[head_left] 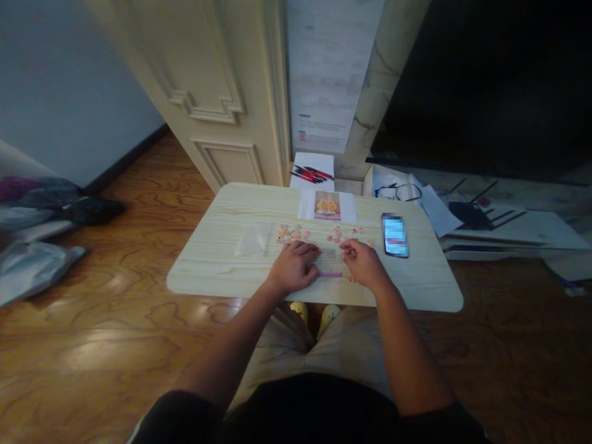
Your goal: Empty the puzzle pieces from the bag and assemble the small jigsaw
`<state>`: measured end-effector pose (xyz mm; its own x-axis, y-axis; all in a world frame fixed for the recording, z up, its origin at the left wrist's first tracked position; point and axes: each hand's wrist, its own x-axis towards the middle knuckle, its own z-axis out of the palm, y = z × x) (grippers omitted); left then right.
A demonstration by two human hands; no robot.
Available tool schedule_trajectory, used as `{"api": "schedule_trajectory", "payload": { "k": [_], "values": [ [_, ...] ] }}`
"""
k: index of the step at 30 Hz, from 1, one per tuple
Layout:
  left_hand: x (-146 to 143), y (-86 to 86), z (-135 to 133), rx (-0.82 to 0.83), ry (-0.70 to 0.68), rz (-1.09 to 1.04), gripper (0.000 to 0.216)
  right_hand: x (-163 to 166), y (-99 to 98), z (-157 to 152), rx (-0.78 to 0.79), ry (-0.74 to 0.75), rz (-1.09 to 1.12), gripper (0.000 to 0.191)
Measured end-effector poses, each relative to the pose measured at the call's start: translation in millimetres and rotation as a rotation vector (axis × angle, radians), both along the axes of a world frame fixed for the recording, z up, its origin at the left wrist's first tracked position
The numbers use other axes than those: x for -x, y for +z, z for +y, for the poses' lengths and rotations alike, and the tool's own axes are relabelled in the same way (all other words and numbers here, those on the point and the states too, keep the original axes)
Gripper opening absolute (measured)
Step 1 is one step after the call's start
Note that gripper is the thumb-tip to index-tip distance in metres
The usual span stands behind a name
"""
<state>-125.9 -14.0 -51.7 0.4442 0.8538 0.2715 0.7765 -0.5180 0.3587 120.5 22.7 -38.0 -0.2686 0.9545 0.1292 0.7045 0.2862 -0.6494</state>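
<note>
My left hand (295,266) lies with its fingers stretched out at the left side of a small puzzle board (328,253), whose lower edge shows a purple strip (330,274). On the right of the board, my right hand (364,262) is closed in a pinch; a small puzzle piece seems to be at its fingertips, mostly hidden. Loose pink and orange puzzle pieces (293,234) lie scattered just beyond my left hand. More puzzle pieces (338,234) are spread beyond the board and near my right hand. Behind them is a sheet with a picture of a yellow figure (327,206).
A clear plastic bag (253,239) lies left of the pieces on the pale table (208,253). A phone (395,235) with a lit screen rests at the right. Past the far edge, several red and black pens (312,174) lie on a white surface, and a cable (407,192) sits nearby.
</note>
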Motion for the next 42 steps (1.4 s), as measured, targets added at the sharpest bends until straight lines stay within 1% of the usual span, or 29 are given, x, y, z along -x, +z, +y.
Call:
{"api": "schedule_trajectory", "payload": {
  "k": [2, 6, 9, 14, 18, 23, 27, 30, 33, 35, 42],
  "values": [
    [0, 0.3, 0, -0.005, -0.008, -0.002, 0.048, 5, 1.6, 3, 0.038, 0.016, 0.065, 0.025],
    [-1, -0.4, 0, -0.017, -0.006, -0.005, 0.046, 23, 4.6, 6, 0.078, 0.026, 0.076, 0.013],
    [-2, -0.7, 0, -0.028, 0.002, 0.006, 0.043, 35, 6.0, 7, 0.061, 0.028, 0.006, 0.011],
    [-3, 0.7, -1, -0.036, 0.005, 0.022, 0.039, 44, 4.2, 9, -0.050, 0.038, -0.171, 0.010],
    [-3, 0.0, -1, -0.035, 0.006, 0.015, 0.040, 44, -0.6, 9, -0.059, 0.017, -0.228, 0.008],
    [-3, -2.3, 0, -0.028, 0.013, 0.006, 0.045, 42, -5.2, 7, -0.078, 0.019, -0.162, 0.009],
    [-2, -0.3, -1, -0.023, 0.009, 0.000, 0.049, 33, -7.6, 8, -0.095, 0.000, -0.099, 0.008],
    [0, 2.5, -3, -0.011, -0.047, 0.007, 0.053, 24, -9.3, 7, -0.106, -0.005, -0.077, 0.009],
    [1, 5.1, -3, 0.018, -0.133, 0.042, 0.058, 19, -10.6, 5, -0.118, 0.018, -0.107, 0.011],
    [0, 6.5, -3, 0.033, -0.157, 0.068, 0.061, 19, -11.4, 4, -0.122, 0.044, -0.135, 0.013],
    [-4, 9.1, -4, 0.027, -0.124, 0.131, 0.061, 20, -12.0, 8, -0.074, 0.074, -0.180, 0.015]
  ]
}}
